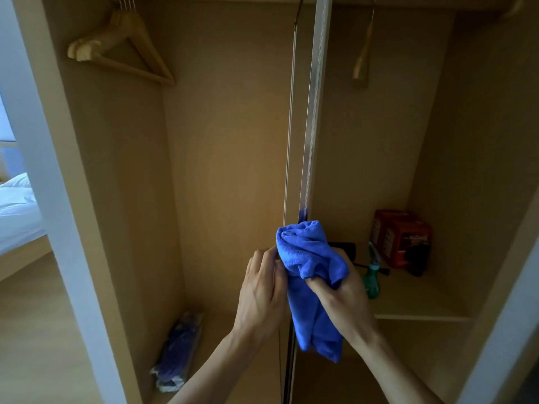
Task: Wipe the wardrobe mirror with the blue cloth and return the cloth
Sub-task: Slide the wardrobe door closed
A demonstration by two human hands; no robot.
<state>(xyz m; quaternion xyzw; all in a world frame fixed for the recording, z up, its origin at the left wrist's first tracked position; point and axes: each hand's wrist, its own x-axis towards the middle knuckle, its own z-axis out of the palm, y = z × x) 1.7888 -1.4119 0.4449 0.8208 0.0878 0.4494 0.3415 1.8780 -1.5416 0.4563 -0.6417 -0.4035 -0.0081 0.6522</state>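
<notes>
The wardrobe mirror door [313, 112] stands edge-on in the middle of the view, a thin bright vertical strip. A bunched blue cloth [309, 258] is wrapped over this edge at about waist height, and its tail hangs down to below my wrists. My right hand [347, 295] grips the cloth from the right with curled fingers. My left hand [262, 287] is on the left side of the edge, its fingertips curled onto the cloth's left fold.
Wooden hangers [122, 45] hang at the top left, and one more hanger [363, 56] at the right. On the right shelf [423, 317] stand a red-orange box [401, 237], a green spray bottle [373, 275] and a black object [345, 247]. A plastic-wrapped blue bundle [178, 351] lies on the wardrobe floor. A bed [17, 211] is at the far left.
</notes>
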